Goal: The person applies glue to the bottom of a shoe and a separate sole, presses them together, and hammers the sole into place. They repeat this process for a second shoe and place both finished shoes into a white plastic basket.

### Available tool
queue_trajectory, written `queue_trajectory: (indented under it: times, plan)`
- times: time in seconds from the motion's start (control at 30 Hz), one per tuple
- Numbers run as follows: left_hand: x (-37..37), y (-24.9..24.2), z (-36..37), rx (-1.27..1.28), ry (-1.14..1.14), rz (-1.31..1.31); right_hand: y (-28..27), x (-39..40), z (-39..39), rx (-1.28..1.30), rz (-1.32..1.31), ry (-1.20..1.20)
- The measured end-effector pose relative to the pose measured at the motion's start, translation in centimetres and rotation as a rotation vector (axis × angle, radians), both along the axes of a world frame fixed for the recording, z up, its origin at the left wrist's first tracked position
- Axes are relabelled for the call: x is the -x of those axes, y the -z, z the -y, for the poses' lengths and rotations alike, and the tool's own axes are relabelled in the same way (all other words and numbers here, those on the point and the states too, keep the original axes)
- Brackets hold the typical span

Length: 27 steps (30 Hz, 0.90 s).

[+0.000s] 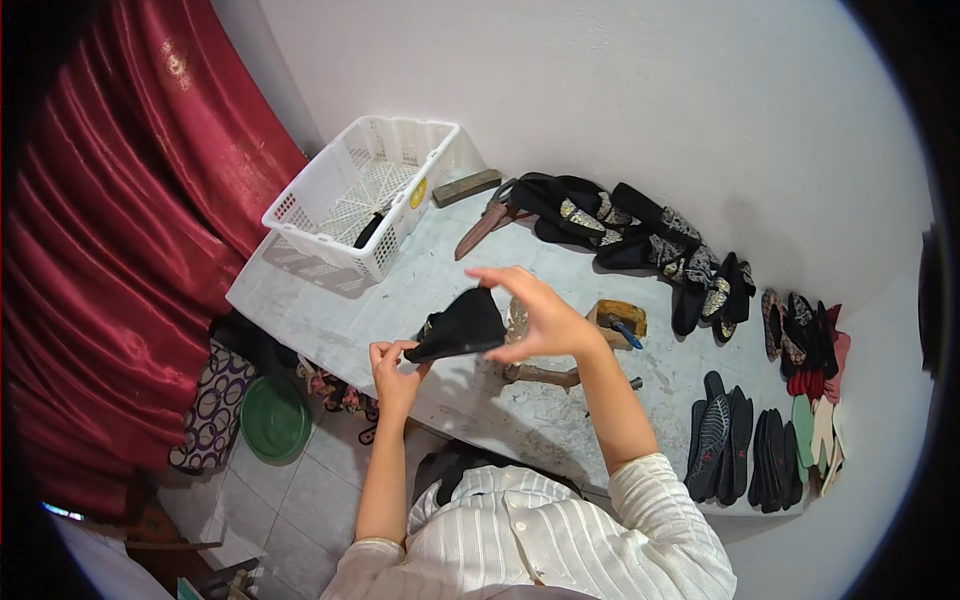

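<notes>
A black shoe upper is held above the table in front of me. My left hand pinches its narrow left end between thumb and fingers. At the right end of the piece, my right hand is spread wide, thumb and fingers apart around its wide edge; whether it touches the piece is hard to tell. Just beyond the right wrist stands a small wooden box with a blue-handled tool. Below the right hand lies a hammer-like wooden tool.
A white crate stands at the back left, near a wooden block and brown scissors. Black shoe uppers line the wall. Black soles lie at the right. A green basin is on the floor.
</notes>
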State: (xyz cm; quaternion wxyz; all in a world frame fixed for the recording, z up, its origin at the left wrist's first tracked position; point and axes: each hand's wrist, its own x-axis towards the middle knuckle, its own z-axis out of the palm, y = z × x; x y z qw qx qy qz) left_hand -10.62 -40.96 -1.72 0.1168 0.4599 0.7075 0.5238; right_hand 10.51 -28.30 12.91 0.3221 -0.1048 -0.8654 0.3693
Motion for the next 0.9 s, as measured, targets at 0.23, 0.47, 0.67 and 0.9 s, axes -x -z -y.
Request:
queue_trajectory:
  times: [0.23, 0.47, 0.67, 0.9]
  plan:
    - [3.8, 1.9, -0.4, -0.113, -0.182, -0.094, 3.7, 0.6, 4.7, -0.456, 0.179, 0.090]
    - [7.8, 0.2, -1.8, -0.274, -0.202, -0.266, 5.7, 3.5, 5.8, -0.577, 0.094, 0.145]
    - [13.4, -1.3, -4.7, -0.370, -0.163, -0.183, 4.5, 9.9, 5.9, -0.508, 0.003, 0.192]
    - [21.9, -2.6, -7.7, -0.272, -0.094, -0.342, 4.3, 17.5, 4.2, -0.664, 0.017, 0.296]
